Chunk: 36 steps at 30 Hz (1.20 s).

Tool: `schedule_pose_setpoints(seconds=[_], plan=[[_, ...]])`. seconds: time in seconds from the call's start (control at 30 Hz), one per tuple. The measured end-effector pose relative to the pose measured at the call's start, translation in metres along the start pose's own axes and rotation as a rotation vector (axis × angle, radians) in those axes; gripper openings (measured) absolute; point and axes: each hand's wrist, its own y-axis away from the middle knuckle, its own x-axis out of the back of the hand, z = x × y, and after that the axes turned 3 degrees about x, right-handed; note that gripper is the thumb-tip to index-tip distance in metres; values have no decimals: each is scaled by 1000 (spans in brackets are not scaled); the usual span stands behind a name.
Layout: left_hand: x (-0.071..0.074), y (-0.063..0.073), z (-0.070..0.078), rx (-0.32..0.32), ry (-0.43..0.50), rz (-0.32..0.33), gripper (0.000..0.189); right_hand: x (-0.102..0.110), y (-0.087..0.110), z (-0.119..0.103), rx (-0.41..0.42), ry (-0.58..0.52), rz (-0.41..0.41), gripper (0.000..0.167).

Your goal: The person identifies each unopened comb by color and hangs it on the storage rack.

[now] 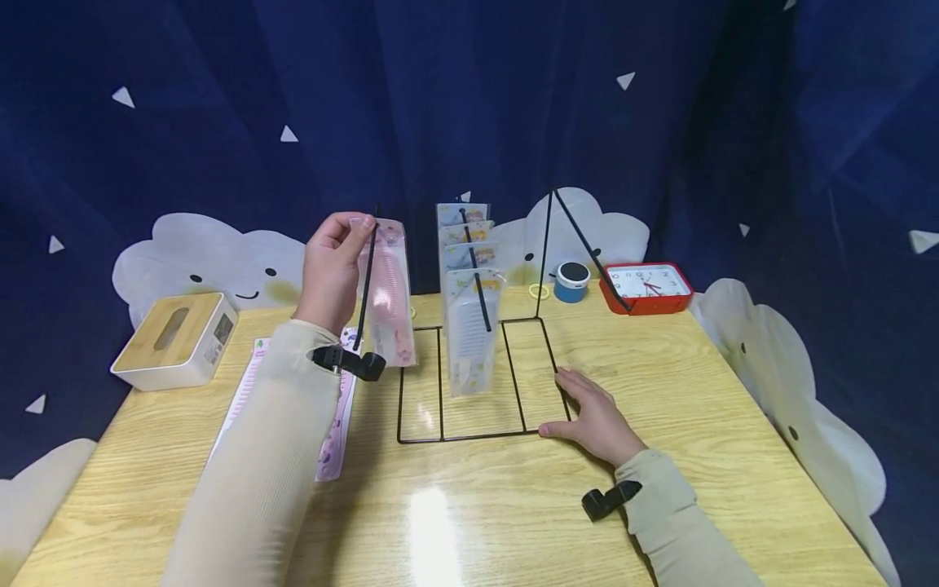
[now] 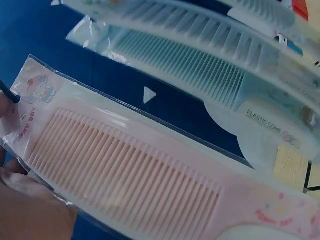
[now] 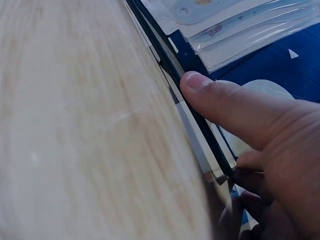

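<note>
1. Off at nine o'clock from the black wire rack (image 1: 514,378), there's a wood-topped box (image 1: 170,330) on the tabletop (image 1: 557,505).
2. Ten o'clock, and here's the action: of the two hands, the left hand (image 1: 330,273) pinches the top of a pink comb packet (image 1: 396,314), a black rod through it!
3. Twelve o'clock: pale-blue comb packets (image 1: 469,342) hang in a row.
4. Towards two: a red clock (image 1: 649,287).
5. Between three and four: the right hand (image 1: 597,416), thumb and fingers spread, touches the rack's corner.

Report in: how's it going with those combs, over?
Left hand pinching pink comb pack at a prong. Right hand touching wire rack. Four comb packs hanging alongside.
</note>
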Motion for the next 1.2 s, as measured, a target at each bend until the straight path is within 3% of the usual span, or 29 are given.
schedule_pose_setpoints(seconds=[0.2,0.37,0.5,0.63,0.73,0.9,1.07,1.2], plan=[[-2,-12,-2,24,-2,19,5,0,1,0,4,0,3,104],[3,-13,-3,13,-7,1,4,0,1,-1,1,-2,-3,103],[17,-9,-9,13,-29,-37,11,0,1,-1,0,-10,0,102],[38,-6,-26,56,-89,-8,20,1,1,-1,1,-9,1,103],[57,-5,-46,126,-184,45,23,1,1,-1,2,-3,2,103],[90,4,-78,333,-343,89,49,1,1,-1,2,0,3,104],[112,11,-99,514,-399,72,63,1,0,-1,-2,5,1,104],[121,13,-110,623,-510,4,69,0,0,0,-2,9,4,103]])
